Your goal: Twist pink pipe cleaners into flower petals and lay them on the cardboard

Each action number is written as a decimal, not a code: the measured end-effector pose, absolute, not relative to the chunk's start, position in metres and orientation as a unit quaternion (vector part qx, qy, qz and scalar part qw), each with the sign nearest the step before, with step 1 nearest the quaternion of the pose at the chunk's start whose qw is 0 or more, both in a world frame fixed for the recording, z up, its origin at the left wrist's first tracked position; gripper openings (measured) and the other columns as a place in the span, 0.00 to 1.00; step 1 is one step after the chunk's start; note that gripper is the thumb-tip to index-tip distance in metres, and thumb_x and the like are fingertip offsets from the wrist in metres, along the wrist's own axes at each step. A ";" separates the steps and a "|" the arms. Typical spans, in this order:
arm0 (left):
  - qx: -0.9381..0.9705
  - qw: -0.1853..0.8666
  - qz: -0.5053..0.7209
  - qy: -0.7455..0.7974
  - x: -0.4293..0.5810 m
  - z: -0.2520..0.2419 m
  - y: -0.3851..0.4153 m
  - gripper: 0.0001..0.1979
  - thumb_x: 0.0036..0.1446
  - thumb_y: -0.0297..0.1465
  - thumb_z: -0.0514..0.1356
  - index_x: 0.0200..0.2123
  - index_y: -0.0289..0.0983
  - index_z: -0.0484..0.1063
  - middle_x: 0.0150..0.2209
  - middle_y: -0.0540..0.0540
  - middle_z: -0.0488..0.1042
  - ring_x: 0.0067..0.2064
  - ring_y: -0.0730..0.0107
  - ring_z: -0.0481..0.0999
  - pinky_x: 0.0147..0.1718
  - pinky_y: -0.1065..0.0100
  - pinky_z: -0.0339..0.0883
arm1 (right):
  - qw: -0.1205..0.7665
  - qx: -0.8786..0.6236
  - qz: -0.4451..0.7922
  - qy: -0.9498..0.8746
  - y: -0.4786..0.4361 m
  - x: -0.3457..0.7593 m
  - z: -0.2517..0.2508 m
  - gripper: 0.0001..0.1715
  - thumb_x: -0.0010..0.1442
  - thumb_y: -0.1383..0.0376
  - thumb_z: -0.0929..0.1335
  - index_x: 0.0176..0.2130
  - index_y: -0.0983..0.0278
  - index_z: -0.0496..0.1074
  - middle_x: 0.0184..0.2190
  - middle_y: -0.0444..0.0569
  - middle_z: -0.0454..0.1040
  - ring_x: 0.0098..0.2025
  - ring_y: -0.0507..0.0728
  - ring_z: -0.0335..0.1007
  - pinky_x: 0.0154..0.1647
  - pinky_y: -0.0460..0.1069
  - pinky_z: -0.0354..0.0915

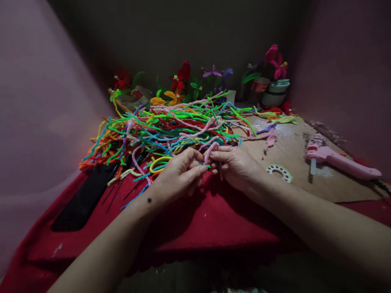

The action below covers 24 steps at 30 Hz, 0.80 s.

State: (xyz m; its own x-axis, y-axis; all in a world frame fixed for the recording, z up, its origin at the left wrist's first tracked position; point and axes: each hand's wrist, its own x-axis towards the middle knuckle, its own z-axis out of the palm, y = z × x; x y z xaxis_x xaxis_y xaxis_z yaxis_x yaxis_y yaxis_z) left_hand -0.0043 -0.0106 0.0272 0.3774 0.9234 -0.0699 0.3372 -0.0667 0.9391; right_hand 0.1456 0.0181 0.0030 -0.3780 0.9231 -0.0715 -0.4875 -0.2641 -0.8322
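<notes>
Both your hands work close together, over the counter (207,219) toward the middle of its front edge. Pink stem (210,152), bent over in a curve, sits between them, raised off the red cloth. Your right hand (236,165) grasps it between thumb and forefinger, other fingers curled beneath. Your left hand (185,169) pinches its lower end, thumb and forefinger nearly meeting.

Just beyond your hands: a tangled heap (183,126) of fuzzy stems, many colours, spreading toward the back edge. Flowers (183,77) stand in a row along that edge; pale cup (275,93) near the back right corner. Toward the left edge, a black slab (84,199) lies aslant, far end by the heap. Toward the right edge, cardboard (330,189) carries a pink glue gun (342,158) and, nearer your right wrist, a white ring (284,174) with holes.
</notes>
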 end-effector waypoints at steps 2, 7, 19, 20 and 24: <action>0.652 0.495 0.314 0.481 -0.004 0.028 -0.010 0.08 0.56 0.35 0.55 0.34 0.37 0.61 0.14 0.58 0.61 0.12 0.82 0.57 0.11 0.79 0.49 | 0.471 -0.299 0.734 -0.387 0.019 0.146 0.002 0.02 0.42 0.71 0.69 0.21 0.69 0.72 0.19 0.43 0.66 0.19 0.47 0.57 0.20 0.44 0.52; 0.637 0.462 0.330 0.522 -0.002 0.030 -0.008 0.13 0.55 0.39 0.55 0.28 0.34 0.66 0.14 0.57 0.57 0.13 0.84 0.54 0.11 0.80 0.46 | 0.482 -0.289 0.708 -0.428 0.018 0.148 0.001 0.02 0.43 0.71 0.70 0.24 0.68 0.73 0.20 0.43 0.68 0.22 0.48 0.60 0.24 0.45 0.55; 0.689 0.400 0.318 0.514 0.003 0.027 -0.013 0.09 0.54 0.33 0.55 0.26 0.34 0.67 0.17 0.55 0.62 0.16 0.83 0.61 0.14 0.80 0.54 | 0.505 -0.321 0.672 -0.436 0.022 0.149 -0.001 0.14 0.46 0.58 0.72 0.22 0.67 0.74 0.18 0.44 0.70 0.18 0.47 0.58 0.21 0.45 0.54; 0.692 0.398 0.319 0.511 0.003 0.026 -0.014 0.09 0.54 0.33 0.55 0.26 0.34 0.67 0.17 0.55 0.62 0.16 0.83 0.61 0.15 0.80 0.54 | 0.507 -0.322 0.670 -0.436 0.022 0.150 -0.001 0.14 0.45 0.58 0.72 0.21 0.67 0.74 0.18 0.44 0.70 0.18 0.47 0.58 0.21 0.45 0.54; 0.669 0.437 0.323 0.507 0.004 0.029 -0.015 0.09 0.53 0.34 0.56 0.25 0.35 0.65 0.15 0.56 0.61 0.14 0.83 0.59 0.13 0.79 0.53 | 0.507 -0.327 0.661 -0.447 0.021 0.150 0.001 0.15 0.44 0.56 0.73 0.21 0.67 0.73 0.21 0.45 0.71 0.22 0.49 0.62 0.26 0.46 0.57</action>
State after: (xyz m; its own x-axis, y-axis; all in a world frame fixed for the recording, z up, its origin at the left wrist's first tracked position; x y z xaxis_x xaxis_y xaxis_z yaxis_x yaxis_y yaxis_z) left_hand 0.0037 -0.0150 0.0287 0.2771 0.9608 -0.0106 0.3967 -0.1044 0.9120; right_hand 0.1497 0.0207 0.0007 -0.2721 0.9620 0.0205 -0.3770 -0.0869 -0.9221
